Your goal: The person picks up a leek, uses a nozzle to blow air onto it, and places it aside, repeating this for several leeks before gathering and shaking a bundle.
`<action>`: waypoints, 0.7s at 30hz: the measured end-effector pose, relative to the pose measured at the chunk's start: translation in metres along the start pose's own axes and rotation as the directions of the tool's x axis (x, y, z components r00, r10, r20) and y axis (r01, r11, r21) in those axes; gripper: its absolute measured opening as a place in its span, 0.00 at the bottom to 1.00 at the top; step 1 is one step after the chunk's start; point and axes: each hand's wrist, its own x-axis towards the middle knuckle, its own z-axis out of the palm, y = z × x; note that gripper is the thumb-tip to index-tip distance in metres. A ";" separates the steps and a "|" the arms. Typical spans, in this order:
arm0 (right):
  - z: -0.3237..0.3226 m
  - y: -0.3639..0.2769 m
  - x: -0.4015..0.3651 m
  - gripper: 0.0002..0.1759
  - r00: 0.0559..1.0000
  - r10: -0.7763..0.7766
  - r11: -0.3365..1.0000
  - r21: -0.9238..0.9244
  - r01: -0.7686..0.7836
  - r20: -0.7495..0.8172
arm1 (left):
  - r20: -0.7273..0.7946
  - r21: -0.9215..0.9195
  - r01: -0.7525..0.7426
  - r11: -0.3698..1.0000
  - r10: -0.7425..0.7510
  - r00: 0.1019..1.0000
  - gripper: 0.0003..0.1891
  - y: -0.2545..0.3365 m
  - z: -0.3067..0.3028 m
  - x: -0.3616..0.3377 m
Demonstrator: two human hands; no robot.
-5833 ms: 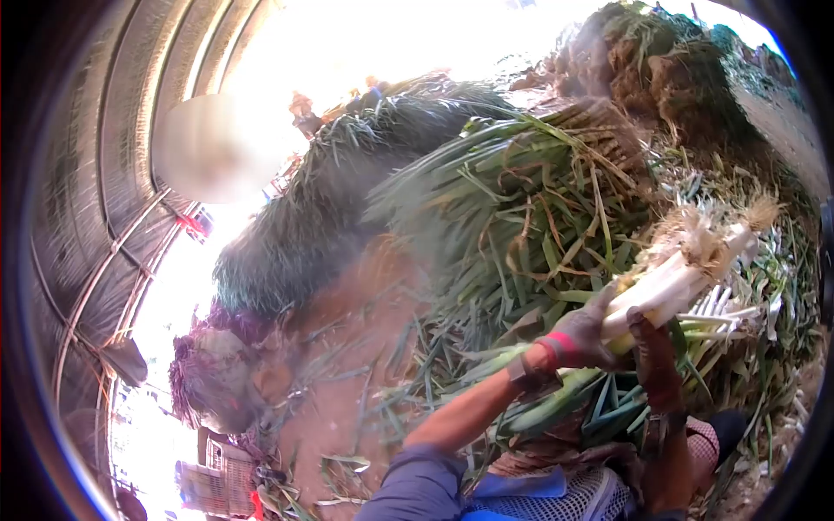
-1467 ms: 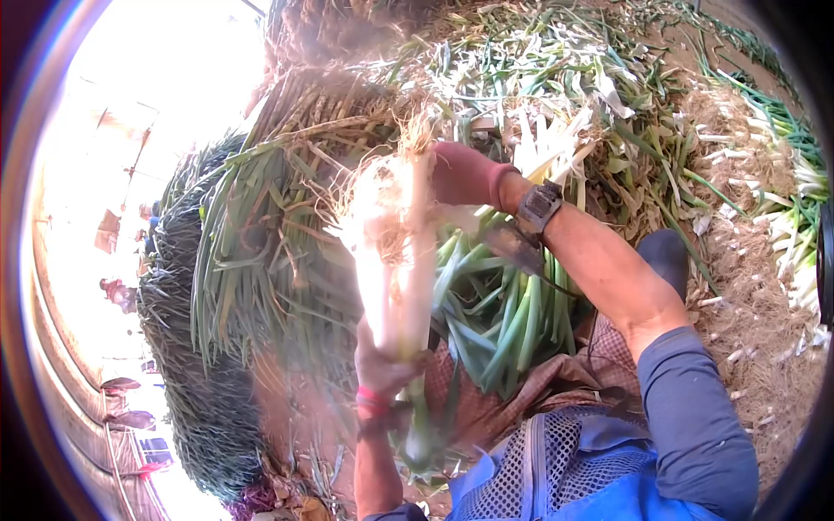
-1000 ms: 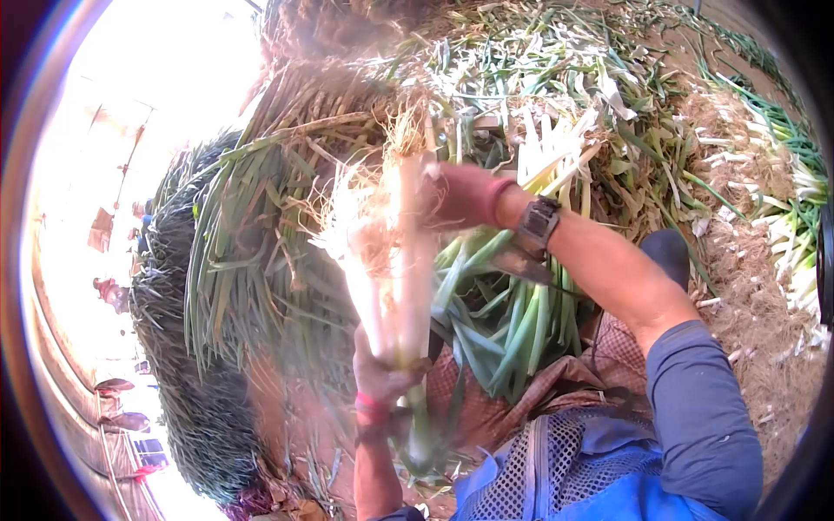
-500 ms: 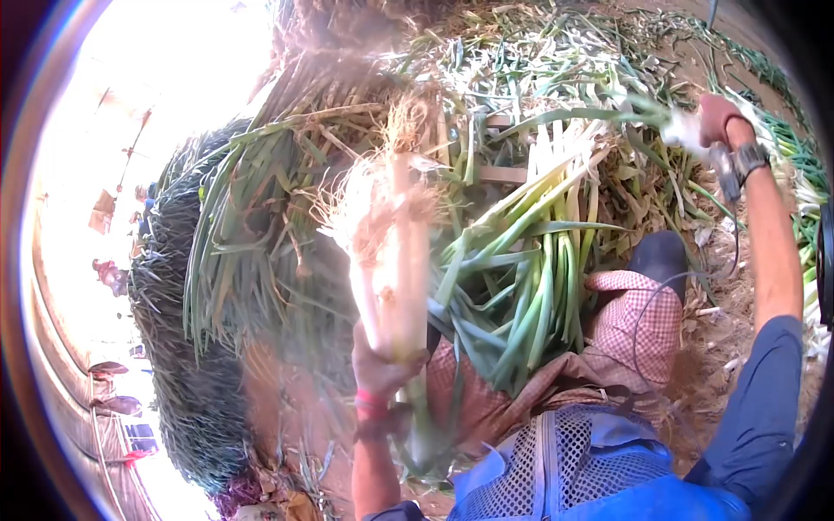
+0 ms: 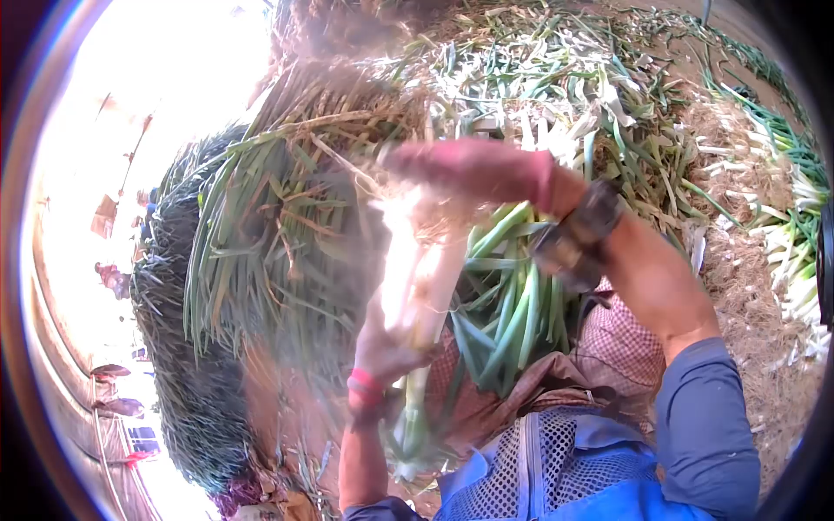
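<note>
A bundle of green onions (image 5: 423, 278) with thick white stalks stands roots-up in front of me, and my left hand (image 5: 393, 343) is wrapped round its stalks. Across the hairy root end reaches my right hand (image 5: 473, 178), reddish and smeared by motion, so its fingers cannot be made out. It wears a dark strap with a device at the wrist. Green leaves (image 5: 512, 321) lie over my lap, just right of the bundle.
A large heap of green onions (image 5: 252, 226) rises at the left, with a darker stack (image 5: 187, 330) behind it. Loose stalks and trimmings (image 5: 556, 65) cover the ground ahead. White-stemmed onions (image 5: 795, 252) lie along the right edge.
My right hand has swung from the far right to the bundle's roots; the pale-and-green material near it earlier no longer shows there. My left hand keeps hold of the bundle.
</note>
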 end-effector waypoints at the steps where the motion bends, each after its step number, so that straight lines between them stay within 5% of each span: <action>1: -0.011 0.020 -0.001 0.48 0.990 -0.089 0.980 0.169 0.107 -0.111 | 0.005 0.132 -0.024 0.991 0.023 1.000 0.61 -0.005 -0.002 -0.003; 3: -0.033 0.025 -0.009 0.43 0.912 -0.189 0.830 0.437 0.346 -0.363 | -0.036 0.065 0.054 0.996 -0.052 0.998 0.65 -0.006 -0.003 -0.002; 4: -0.021 0.007 -0.038 0.45 0.787 0.049 0.862 0.424 0.278 -0.614 | -0.030 0.154 0.031 0.988 -0.026 0.999 0.66 -0.005 -0.003 -0.001; 5: -0.012 0.015 -0.031 0.45 0.788 0.045 0.865 0.419 0.276 -0.613 | -0.021 0.241 0.005 0.970 0.000 1.000 0.67 -0.004 -0.002 0.002; 6: 0.004 0.031 -0.014 0.48 0.795 -0.242 0.938 0.075 0.338 -0.556 | -0.004 0.197 0.008 0.980 -0.008 1.000 0.70 -0.002 0.001 0.006; 7: 0.014 0.037 -0.003 0.50 0.778 -0.485 0.874 -0.265 0.408 -0.399 | -0.006 0.194 0.008 0.981 -0.007 1.000 0.70 -0.001 0.001 0.008; 8: 0.014 -0.030 -0.022 0.57 0.991 0.122 0.992 -0.030 -0.124 -0.049 | 0.017 0.192 0.021 0.981 -0.025 1.000 0.71 -0.001 0.000 0.011; 9: 0.034 -0.019 -0.025 0.60 0.947 -0.047 0.997 0.036 0.061 -0.319 | 0.034 0.188 0.037 0.981 -0.044 0.998 0.72 -0.002 -0.002 0.012; 11: 0.027 0.010 -0.026 0.65 0.937 -0.116 0.930 0.296 0.219 -0.329 | 0.031 0.062 0.075 0.995 -0.077 0.997 0.73 -0.006 -0.001 0.007; 12: 0.018 0.002 -0.037 0.60 0.897 -0.065 0.996 0.024 0.084 -0.437 | 0.027 0.160 0.019 0.987 -0.024 0.999 0.74 -0.007 0.001 0.007; 13: 0.017 -0.011 -0.043 0.43 0.691 -0.317 0.939 -0.316 0.134 -0.650 | 0.027 0.258 -0.040 0.965 0.034 0.999 0.74 -0.006 0.002 0.008; 16: 0.023 -0.053 -0.067 0.19 0.671 -0.474 0.857 -0.474 0.203 -0.570 | 0.031 0.149 -0.002 0.989 -0.002 1.000 0.73 0.001 0.005 0.010; 17: 0.036 -0.060 -0.077 0.19 0.761 -0.451 0.855 -0.470 0.219 -0.466 | 0.041 0.052 0.023 0.998 -0.026 0.999 0.73 0.006 0.007 0.012; 19: 0.065 -0.083 -0.085 0.16 0.956 -0.173 0.838 -0.546 0.016 -0.238 | 0.041 0.095 -0.005 0.996 0.001 0.999 0.73 0.011 0.010 0.014; 21: 0.094 -0.082 -0.077 0.14 0.928 -0.152 0.870 -0.492 -0.037 -0.339 | 0.001 0.155 -0.099 0.983 0.101 0.995 0.67 0.011 0.011 0.012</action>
